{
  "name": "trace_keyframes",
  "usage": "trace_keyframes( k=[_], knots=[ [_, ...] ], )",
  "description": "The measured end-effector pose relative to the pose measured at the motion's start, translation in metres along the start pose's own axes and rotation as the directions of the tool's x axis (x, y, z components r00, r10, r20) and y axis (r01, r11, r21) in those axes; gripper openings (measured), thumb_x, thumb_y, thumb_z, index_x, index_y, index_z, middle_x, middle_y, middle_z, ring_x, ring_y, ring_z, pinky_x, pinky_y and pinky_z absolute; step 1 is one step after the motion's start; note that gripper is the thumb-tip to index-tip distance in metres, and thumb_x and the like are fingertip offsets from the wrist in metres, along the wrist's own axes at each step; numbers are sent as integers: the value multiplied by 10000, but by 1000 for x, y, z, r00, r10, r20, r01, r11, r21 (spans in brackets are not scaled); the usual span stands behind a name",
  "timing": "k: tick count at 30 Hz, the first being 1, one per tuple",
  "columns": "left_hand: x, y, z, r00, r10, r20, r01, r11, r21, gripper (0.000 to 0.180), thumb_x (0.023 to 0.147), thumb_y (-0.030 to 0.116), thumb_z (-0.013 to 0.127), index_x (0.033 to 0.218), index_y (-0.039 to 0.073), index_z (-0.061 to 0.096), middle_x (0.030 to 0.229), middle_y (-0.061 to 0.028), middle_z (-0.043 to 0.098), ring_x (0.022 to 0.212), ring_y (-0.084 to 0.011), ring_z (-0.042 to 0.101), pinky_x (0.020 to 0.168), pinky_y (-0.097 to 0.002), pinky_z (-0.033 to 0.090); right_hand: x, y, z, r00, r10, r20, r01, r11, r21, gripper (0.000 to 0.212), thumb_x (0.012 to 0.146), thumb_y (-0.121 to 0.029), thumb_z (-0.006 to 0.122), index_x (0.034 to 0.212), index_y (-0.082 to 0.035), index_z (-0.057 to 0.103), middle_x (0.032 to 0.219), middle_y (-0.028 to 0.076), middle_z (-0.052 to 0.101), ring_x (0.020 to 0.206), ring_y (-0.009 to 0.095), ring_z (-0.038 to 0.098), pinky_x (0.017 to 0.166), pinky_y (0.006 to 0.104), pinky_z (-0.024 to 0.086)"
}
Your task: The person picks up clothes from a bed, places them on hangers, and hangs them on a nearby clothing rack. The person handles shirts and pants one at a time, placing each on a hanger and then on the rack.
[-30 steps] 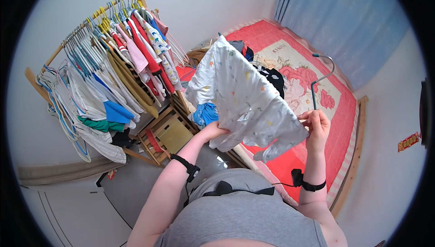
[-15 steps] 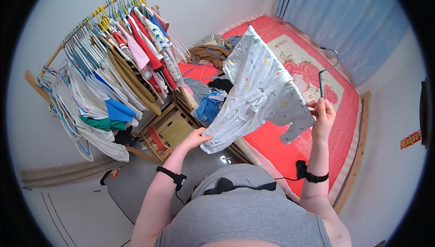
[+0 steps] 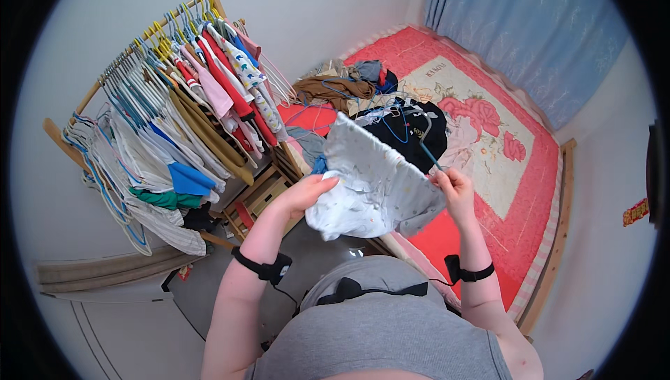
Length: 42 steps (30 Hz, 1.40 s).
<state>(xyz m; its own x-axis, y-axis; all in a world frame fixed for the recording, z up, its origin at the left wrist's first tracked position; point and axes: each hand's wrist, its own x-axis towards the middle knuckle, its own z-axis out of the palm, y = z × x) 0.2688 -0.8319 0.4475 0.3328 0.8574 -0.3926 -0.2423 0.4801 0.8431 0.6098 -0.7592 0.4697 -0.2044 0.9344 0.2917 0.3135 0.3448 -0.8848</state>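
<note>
A white shirt (image 3: 366,183) with a small coloured print hangs bunched between my hands, in front of my body. My left hand (image 3: 307,194) is closed on its left edge, thumb on top. My right hand (image 3: 455,190) pinches a blue-grey clothes hanger (image 3: 430,154) near the base of its hook, beside the shirt's right edge. The hook points up and away from me; most of the hanger's frame is hidden by the cloth. Just beyond the shirt, a black garment (image 3: 412,132) with a blue hanger on it lies on the bed.
At the left stands a wooden clothes rack (image 3: 91,94) full of garments and hangers. A red floral bedspread (image 3: 513,237) covers the bed, with a brown garment (image 3: 335,89) heaped among other clothes. A wooden chair (image 3: 269,198) stands below the rack. Blue curtains (image 3: 530,45) hang at the back right.
The shirt has come down and folded up from its spread, raised position, uncovering the black garment on the bed. My right hand has moved left and lower, and the hanger's hook has tilted left.
</note>
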Motion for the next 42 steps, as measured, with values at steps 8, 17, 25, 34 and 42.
trace_keyframes(
  k=[8,17,25,34,42],
  knots=[
    [43,64,53,946,271,178,-227,946,-230,708,997,552,242,1509,118,16,1489,-186,307,1220,-326,530,869,-328,548,-11,-18,4,989,-2,146,-7,998,59,223,914,-141,610,779,25,675,704,53,654,669,106,625,621,241,488],
    [43,14,96,664,732,151,-455,235,859,476,796,258,721,1204,58,578,1127,-115,562,1012,-260,588,879,-354,487,-8,-22,11,995,1,96,-12,993,116,206,908,-136,616,791,22,673,694,57,646,643,91,587,597,234,455],
    [38,3,106,583,770,260,-418,10,908,333,809,229,691,1114,101,652,1171,-34,610,1057,-230,571,873,-374,463,0,-22,23,986,-69,155,42,984,174,187,889,-136,629,796,20,672,687,51,647,626,78,556,574,244,429],
    [4,36,62,542,747,386,-212,-323,922,254,762,310,707,980,184,680,774,21,559,764,-171,557,693,-331,393,12,-20,16,927,-27,374,-124,920,372,129,890,-118,642,914,8,655,833,71,681,778,133,650,731,275,524],
    [-23,29,53,475,859,193,-38,-199,979,223,770,282,719,964,177,689,746,29,573,730,-183,557,668,-339,372,3,42,25,801,86,592,-386,830,402,436,834,-150,728,1209,-83,515,1210,77,582,1151,230,551,1027,402,399]
  ],
)
